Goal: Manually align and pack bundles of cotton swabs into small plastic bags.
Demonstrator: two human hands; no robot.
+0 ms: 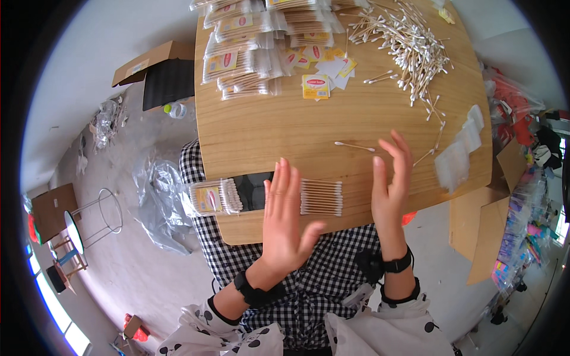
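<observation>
My left hand (284, 219) is open, fingers straight and thumb spread, over a black strip (252, 188) near the table's front edge. Just right of it lies a neat row of cotton swabs (322, 198), side by side. To its left, a clear packet of cotton swabs (209, 199) with a yellow card lies at the table's left edge, swab ends showing in a stack. My right hand (392, 184) is raised and open, fingers apart from the thumb, holding nothing. A single loose cotton swab (354, 146) lies beyond it, to its left.
Filled swab packets (237, 59) are stacked at the far left of the wooden table (267, 130). Yellow and white cards (316, 87) lie beside them. A heap of loose swabs (415, 56) spreads at the far right. Empty clear bags (456, 159) lie near the right edge.
</observation>
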